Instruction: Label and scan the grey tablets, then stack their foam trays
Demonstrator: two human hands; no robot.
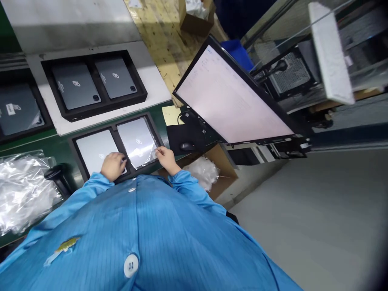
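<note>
Before me a black foam tray point(114, 130) holds two silver-grey tablets side by side, backs up. My left hand point(113, 166) rests over the lower corner of the left tablet point(96, 146), its fingers a little bent and holding nothing that I can see. My right hand point(166, 159) is closed in a pinch at the right edge of the other tablet point(135, 137). Clear plastic film point(148, 155) covers that tablet, shiny and wrinkled along the edge, and the pinching fingertips are on it.
Beyond, a second black tray point(65, 115) holds two darker tablets; another tray point(45, 117) lies left. Crumpled clear bags point(24, 190) and a black handheld device point(59, 178) sit at left. A monitor point(230, 97), mouse point(187, 146) and cardboard box point(226, 176) with plastic stand right.
</note>
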